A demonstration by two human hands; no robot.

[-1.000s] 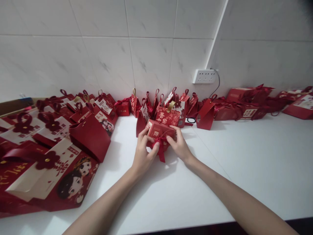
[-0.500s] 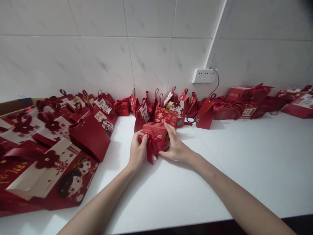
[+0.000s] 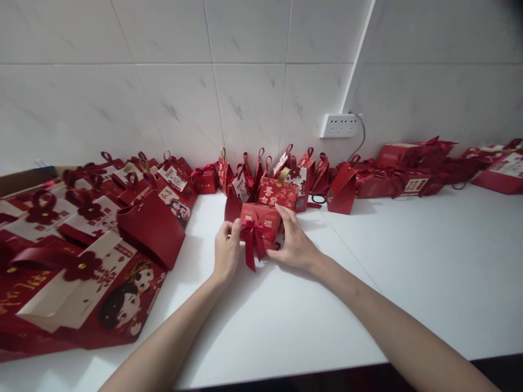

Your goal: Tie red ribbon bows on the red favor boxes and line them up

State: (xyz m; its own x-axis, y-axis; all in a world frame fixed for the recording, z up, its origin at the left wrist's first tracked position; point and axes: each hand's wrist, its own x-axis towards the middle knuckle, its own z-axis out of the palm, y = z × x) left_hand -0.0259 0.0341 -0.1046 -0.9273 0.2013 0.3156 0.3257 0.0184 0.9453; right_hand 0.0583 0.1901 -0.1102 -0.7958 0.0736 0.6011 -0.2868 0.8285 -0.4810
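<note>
A small red gift box [image 3: 263,219] with gold print and a red ribbon bow [image 3: 252,235] stands on the white counter [image 3: 368,283], in the middle of the view. My left hand [image 3: 226,251] is closed on its left side, fingertips at the bow. My right hand [image 3: 295,243] wraps the box's right side, fingers over its top edge. Right behind it stands another red box with gold characters [image 3: 278,193].
Several red gift bags and boxes line the tiled wall. Larger red bags, one with cartoon figures [image 3: 122,302], lie in a pile at the left. More red boxes [image 3: 408,174] sit at the right. A white socket strip [image 3: 340,125] hangs on the wall.
The box has been turned from tilted toward me to upright, and shifted a little left. The bow now faces me and both hands stay on the box.
</note>
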